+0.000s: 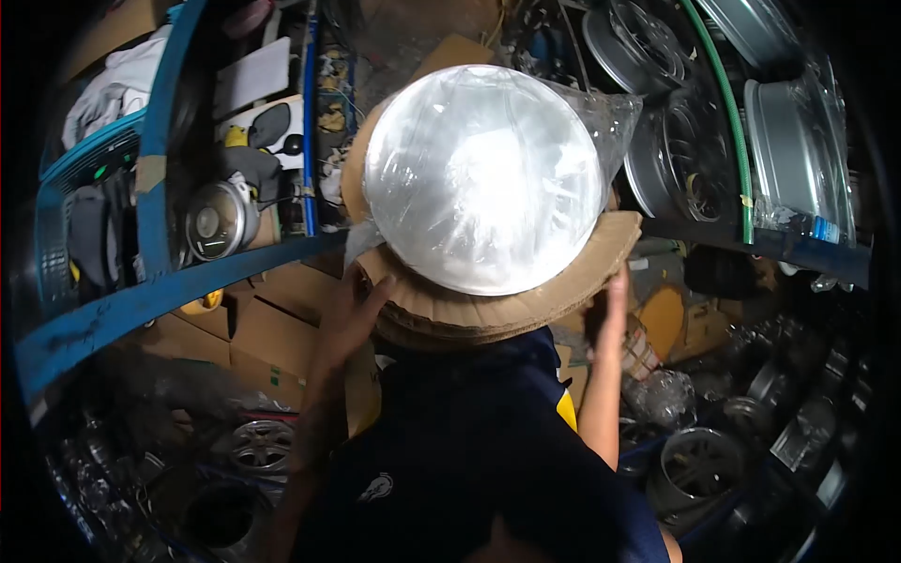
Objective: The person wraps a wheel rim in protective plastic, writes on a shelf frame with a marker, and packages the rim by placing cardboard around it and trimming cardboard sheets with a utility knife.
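Observation:
In front of my body is a large round wheel rim (483, 178), its bright face covered by clear plastic wrap. Curved brown cardboard (507, 317) goes around its near side. My left hand (361, 305) grips the left end of the cardboard, thumb on top and the other fingers mostly hidden. On the opposite side my right hand (610, 305) presses against the cardboard's outer edge, slightly blurred. Loose plastic film (615, 127) sticks out at the rim's upper right.
Blue shelf beams (178, 281) run along the left, with a blue basket (89, 159) and a round lamp-like part (216, 220). Wrapped wheels (676, 159) fill the right rack. Cardboard boxes (267, 328) and more wheels (699, 464) lie below on both sides.

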Action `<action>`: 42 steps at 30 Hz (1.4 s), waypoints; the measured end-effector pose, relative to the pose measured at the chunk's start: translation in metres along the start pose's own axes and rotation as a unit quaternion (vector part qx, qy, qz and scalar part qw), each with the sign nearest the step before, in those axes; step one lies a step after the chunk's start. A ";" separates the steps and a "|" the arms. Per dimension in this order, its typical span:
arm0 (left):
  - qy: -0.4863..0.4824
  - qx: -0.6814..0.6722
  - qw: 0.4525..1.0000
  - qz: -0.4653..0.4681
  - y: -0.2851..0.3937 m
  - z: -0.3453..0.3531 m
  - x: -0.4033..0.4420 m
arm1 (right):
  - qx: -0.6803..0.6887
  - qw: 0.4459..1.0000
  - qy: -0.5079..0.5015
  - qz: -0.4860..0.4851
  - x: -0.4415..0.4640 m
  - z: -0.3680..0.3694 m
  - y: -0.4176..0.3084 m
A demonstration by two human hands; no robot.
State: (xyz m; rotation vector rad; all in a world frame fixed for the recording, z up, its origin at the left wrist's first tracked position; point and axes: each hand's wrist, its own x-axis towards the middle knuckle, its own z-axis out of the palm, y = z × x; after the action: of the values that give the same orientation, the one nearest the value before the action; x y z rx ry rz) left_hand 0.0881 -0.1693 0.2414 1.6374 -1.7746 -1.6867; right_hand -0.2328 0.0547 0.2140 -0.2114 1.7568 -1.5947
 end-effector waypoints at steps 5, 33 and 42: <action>-0.060 -0.042 0.995 -0.062 0.022 0.006 0.014 | -0.082 0.995 0.056 -0.009 0.015 -0.009 0.046; 0.278 0.170 0.940 0.105 0.081 -0.036 0.125 | -0.146 0.974 0.037 -0.171 0.127 -0.016 -0.056; 0.026 -0.207 0.977 -0.032 0.008 0.070 -0.007 | -0.220 0.966 0.113 -0.074 0.037 0.037 -0.037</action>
State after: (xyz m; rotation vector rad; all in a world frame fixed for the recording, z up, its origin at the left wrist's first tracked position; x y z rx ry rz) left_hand 0.0341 -0.1254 0.2281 1.5431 -1.2462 -1.8652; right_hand -0.2498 -0.0036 0.2340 -0.3923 2.3108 -1.3496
